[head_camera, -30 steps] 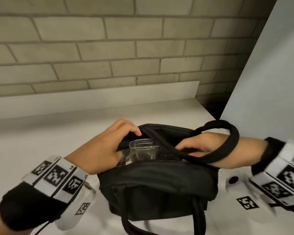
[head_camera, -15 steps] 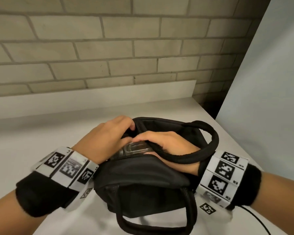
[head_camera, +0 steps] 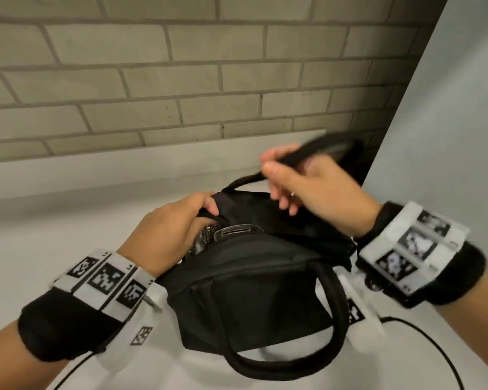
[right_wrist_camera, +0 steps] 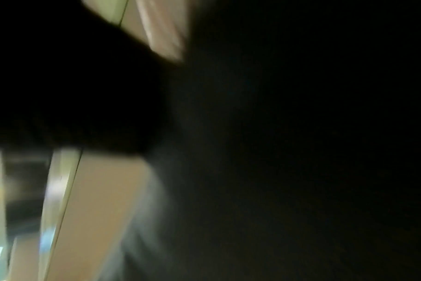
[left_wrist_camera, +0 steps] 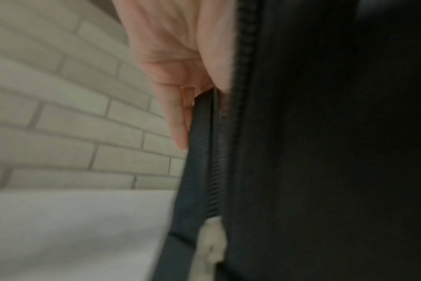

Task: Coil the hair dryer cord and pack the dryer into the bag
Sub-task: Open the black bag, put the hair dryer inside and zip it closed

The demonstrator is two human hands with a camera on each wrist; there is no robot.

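Observation:
A black fabric bag (head_camera: 254,288) stands on the white counter (head_camera: 40,229) in the head view. The hair dryer (head_camera: 226,235) lies inside its open top, with only a clear nozzle and a grille showing. My left hand (head_camera: 169,229) grips the bag's left rim by the zipper (left_wrist_camera: 214,171). My right hand (head_camera: 302,181) is lifted above the bag and pinches its far handle (head_camera: 316,153), which is blurred by motion. The near handle (head_camera: 330,319) hangs down the front. The cord is hidden. The right wrist view is dark and blurred.
A brick wall (head_camera: 181,80) with a white ledge runs behind the counter. A pale panel (head_camera: 448,122) closes off the right side. A thin black cable (head_camera: 434,350) from my wrist gear trails across the counter at the lower right.
My right hand has come off the dryer in the bag's mouth and risen, taking the far handle up with it. The left hand keeps its hold on the rim.

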